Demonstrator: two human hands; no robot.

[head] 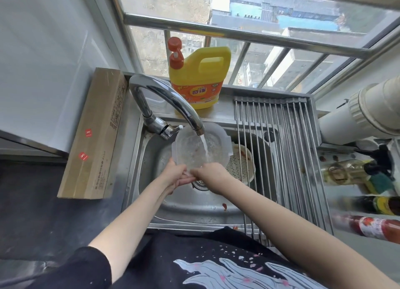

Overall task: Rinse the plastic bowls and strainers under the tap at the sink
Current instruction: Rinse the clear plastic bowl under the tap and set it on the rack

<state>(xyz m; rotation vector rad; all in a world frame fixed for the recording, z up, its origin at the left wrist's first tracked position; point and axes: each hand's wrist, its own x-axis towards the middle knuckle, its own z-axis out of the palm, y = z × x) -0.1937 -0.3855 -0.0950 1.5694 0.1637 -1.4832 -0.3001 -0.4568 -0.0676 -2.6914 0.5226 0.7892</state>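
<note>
Bowl: a clear plastic bowl (200, 146) sits tilted under the tap (173, 106), over the sink (149, 158), with the running stream falling inside it.
Hands: the left hand (176, 176) and right hand (208, 171) both grip its near rim at 6 o'clock, fingers curled.
Strainer: a stained cream strainer (241, 164) waits at 3 o'clock, partly behind the bowl.
Doing it well: turning the bowl should let water sweep every wall; a firm hold matters, wet plastic likely slips.
Unclear: fingertips under the rim are hidden; any residue is blurred by water.
Beyond: yellow detergent jug (200, 76) at 12 o'clock.
</note>
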